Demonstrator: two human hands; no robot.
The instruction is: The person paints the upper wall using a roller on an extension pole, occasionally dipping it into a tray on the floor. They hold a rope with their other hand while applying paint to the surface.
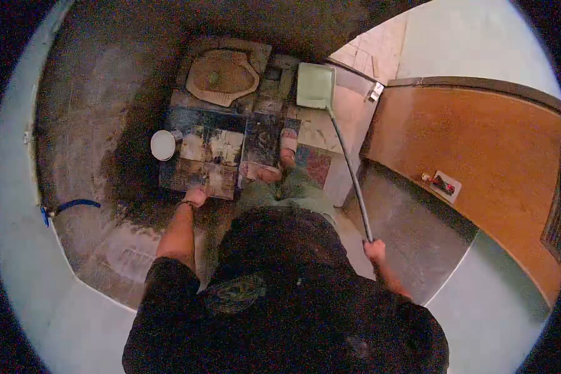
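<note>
My right hand (374, 250) is wrapped round the top end of a long grey handle. That handle runs forward to a pale green dustpan (312, 82), which is by the doorway step. Low on my left, my left hand (195, 197) has its fingers curled closed, with a dark band at the wrist. Whatever it holds, if anything, is too dim and small to make out. It hangs over the near edge of wet, stained floor tiles (206, 171). A white bucket (163, 145) stands ahead of it, to the left.
A brownish squat toilet (224, 78) is set in a raised platform ahead. On the left, a blue hose (78, 203) comes off a wall tap. An orange-brown door (474, 131) stands at the right, with a small white holder (445, 186) on it. My sandalled feet (288, 146) are on the tiles.
</note>
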